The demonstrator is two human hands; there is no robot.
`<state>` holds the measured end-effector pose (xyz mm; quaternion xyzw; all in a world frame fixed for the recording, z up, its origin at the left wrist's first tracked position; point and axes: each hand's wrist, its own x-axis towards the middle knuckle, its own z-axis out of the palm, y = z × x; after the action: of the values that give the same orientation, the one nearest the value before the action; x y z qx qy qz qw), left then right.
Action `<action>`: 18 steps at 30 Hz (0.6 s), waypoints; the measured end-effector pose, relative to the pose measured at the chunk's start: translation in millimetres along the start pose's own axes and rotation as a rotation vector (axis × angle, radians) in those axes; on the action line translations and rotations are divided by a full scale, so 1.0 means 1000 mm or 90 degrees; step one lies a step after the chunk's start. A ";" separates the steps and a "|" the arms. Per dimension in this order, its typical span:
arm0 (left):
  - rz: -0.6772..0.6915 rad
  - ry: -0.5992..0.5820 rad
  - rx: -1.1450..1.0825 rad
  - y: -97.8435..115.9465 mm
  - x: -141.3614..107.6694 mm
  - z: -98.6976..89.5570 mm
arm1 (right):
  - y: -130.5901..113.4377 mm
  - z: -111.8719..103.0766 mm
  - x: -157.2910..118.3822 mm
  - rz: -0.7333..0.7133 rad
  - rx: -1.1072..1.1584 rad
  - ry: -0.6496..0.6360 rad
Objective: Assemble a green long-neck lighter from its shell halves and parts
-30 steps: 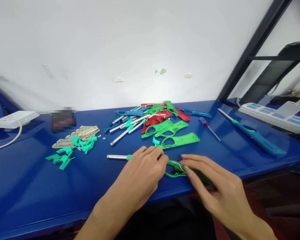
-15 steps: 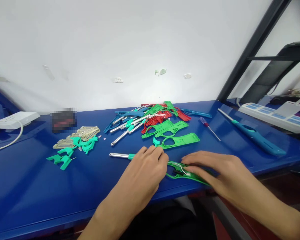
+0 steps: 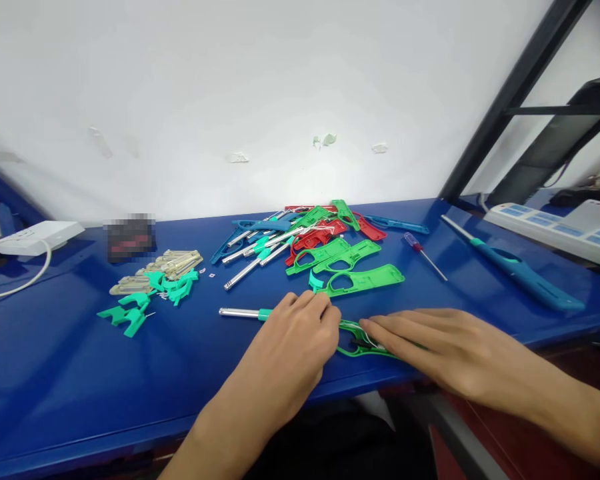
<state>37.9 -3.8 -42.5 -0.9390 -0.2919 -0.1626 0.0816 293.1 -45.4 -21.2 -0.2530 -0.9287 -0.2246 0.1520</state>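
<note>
Near the table's front edge lies a half-built green stick lighter (image 3: 367, 353), its open handle shell showing a black part and white wire. Its metal tube (image 3: 239, 313) points left past a teal collar. My left hand (image 3: 300, 337) is closed around the lighter where tube and handle meet, covering that part. Over the handle's right end rests my right hand (image 3: 450, 347), fingers together and curved down onto the shell, hiding most of it. Just beyond my hands are empty green handle shells (image 3: 373, 280) and a small teal curved piece (image 3: 315, 281).
Behind lie several metal lighter tubes (image 3: 245, 272), red shells (image 3: 316, 239) and blue shells (image 3: 225, 243). At left are teal plastic pieces (image 3: 133, 317) and clear yellowish parts (image 3: 173, 265). A screwdriver (image 3: 425, 256), a whole blue lighter (image 3: 525, 277) and a power strip (image 3: 555, 230) are at right.
My right hand has shifted slightly and flattened over the handle; its thumb, separate before, is now out of sight. My left hand keeps its hold. The whole view has shifted slightly.
</note>
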 end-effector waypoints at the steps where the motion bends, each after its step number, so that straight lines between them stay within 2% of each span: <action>1: 0.001 0.002 0.003 0.001 0.000 0.000 | 0.001 -0.001 0.001 -0.020 -0.015 0.004; 11: -0.002 -0.022 0.029 0.006 0.003 -0.006 | 0.011 -0.014 0.012 -0.142 -0.091 -0.025; 15: -0.007 -0.030 0.029 0.007 0.003 -0.007 | 0.013 -0.014 0.015 -0.117 -0.037 -0.032; 18: -0.004 -0.027 0.020 0.007 0.004 -0.007 | 0.013 -0.011 0.013 -0.043 0.016 -0.025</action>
<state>43.0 -9.2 -35.2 -0.9398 -0.2992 -0.1386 0.0896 291.1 -35.5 -1.7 -0.2237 -0.9424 -0.2126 0.1290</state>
